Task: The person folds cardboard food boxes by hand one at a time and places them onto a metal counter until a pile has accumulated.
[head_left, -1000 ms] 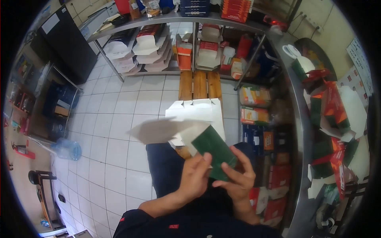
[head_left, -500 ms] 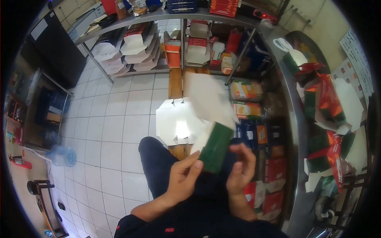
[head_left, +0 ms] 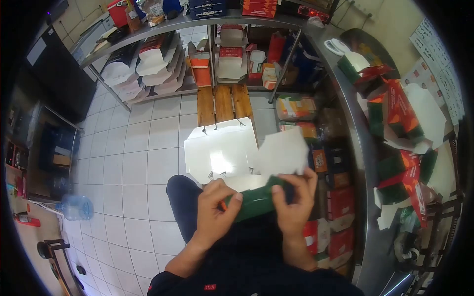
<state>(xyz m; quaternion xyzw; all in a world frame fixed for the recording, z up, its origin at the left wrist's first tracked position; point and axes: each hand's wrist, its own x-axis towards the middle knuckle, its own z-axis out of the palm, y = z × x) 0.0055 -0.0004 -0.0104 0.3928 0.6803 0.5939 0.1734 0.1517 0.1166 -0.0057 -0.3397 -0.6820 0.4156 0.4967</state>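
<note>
Between my hands, above my lap, is a partly folded cardboard box [head_left: 254,202] with a green outer face and a white inside. My left hand [head_left: 215,209] pinches its left end between thumb and fingers, where a bit of orange shows. My right hand [head_left: 295,200] grips the right end, thumb on the green panel. A white flap [head_left: 284,150] of the box stands up beyond my right fingers, a little blurred. Just ahead, a flat white cardboard blank [head_left: 222,145] with slotted edges lies on a wooden slatted bench [head_left: 223,103].
Red and green folded boxes [head_left: 402,116] pile on the metal counter [head_left: 353,128] at my right. Stacked cartons [head_left: 165,61] fill the shelf under the far counter. More packs [head_left: 296,108] stand low on the right. A water bottle [head_left: 77,207] lies on the tiled floor.
My right hand has come onto the box, which it was apart from before. The green panel has turned from upright to nearly level, and the white flap has dropped lower and to the right.
</note>
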